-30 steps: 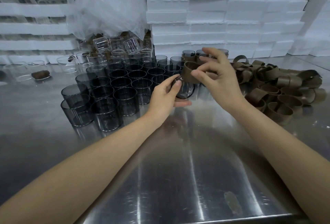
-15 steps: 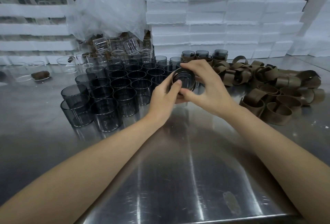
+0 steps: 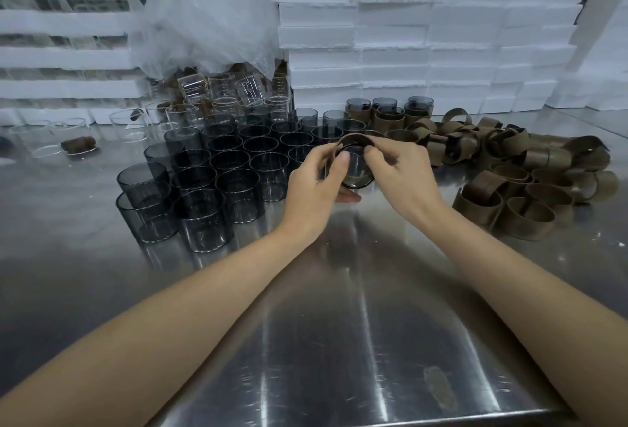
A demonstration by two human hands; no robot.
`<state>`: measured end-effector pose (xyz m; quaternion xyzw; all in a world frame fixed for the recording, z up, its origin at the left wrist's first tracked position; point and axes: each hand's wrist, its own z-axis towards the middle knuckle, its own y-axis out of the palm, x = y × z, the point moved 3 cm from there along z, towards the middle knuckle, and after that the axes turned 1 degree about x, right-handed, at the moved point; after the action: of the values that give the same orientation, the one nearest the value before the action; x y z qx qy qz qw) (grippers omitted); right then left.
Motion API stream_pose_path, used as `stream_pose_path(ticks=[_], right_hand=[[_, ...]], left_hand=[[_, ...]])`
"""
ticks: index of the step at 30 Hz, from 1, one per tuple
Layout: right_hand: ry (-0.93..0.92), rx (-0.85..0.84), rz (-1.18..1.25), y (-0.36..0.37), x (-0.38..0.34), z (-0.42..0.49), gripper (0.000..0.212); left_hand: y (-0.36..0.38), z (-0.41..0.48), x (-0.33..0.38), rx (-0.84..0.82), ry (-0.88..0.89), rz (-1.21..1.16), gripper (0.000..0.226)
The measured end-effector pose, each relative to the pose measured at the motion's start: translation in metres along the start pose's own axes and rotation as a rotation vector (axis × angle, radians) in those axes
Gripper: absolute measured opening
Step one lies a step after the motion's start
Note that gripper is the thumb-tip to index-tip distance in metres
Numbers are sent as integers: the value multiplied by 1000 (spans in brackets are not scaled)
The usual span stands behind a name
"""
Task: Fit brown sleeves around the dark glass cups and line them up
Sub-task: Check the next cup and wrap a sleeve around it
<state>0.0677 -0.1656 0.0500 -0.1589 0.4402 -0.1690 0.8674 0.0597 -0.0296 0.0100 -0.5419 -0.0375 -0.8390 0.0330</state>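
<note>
Both my hands hold one dark glass cup (image 3: 355, 168) just above the steel table, tilted with its mouth toward me. My left hand (image 3: 314, 188) grips its left side and underside. My right hand (image 3: 402, 175) pinches a brown sleeve (image 3: 355, 138) that wraps the cup's upper rim. To the left stand several bare dark glass cups (image 3: 217, 175) in rows. Several sleeved cups (image 3: 387, 113) stand at the back by the foam stack. A pile of loose brown sleeves (image 3: 530, 181) lies to the right.
Clear glass cups (image 3: 217, 96) and a plastic sheet (image 3: 204, 15) sit behind the dark cups. White foam boxes (image 3: 424, 28) wall off the back. The steel table (image 3: 339, 341) reaches to its front edge near me, with a smudge (image 3: 440, 389) on it.
My right hand brought the brown sleeve down from above the cup and onto it. Both hands now close on the cup, which has tilted further toward me.
</note>
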Motion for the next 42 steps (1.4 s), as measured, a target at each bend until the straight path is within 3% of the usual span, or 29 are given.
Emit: stream_pose_path(ticks=[7,10,15,20,25,30,37,42], right_hand=[[29,99,11,8,-2,-6,40],[32,123,24,8,-2,-8,37],[54,155,38,6,-3,-8,26],[130,201,72,8,0,-8,33],[125,185,103,8,-8,-12,28],[115,131,177,15,-4,-13,18],[137,25,35,15,7,-10,55],[55,15,-19,14,1,-10,34]], left_hand=[[2,-7,9,-43,98,197,23],[4,-7,9,-52,109,254,37],[4,-7,8,-21,73,116,40],[2,-4,6,30,26,93,56],[2,-1,6,22,12,141,47],[-9,6,4,59,-17,198,12],[-6,3,1,35,-20,264,17],[-5,-1,6,-19,-9,251,21]])
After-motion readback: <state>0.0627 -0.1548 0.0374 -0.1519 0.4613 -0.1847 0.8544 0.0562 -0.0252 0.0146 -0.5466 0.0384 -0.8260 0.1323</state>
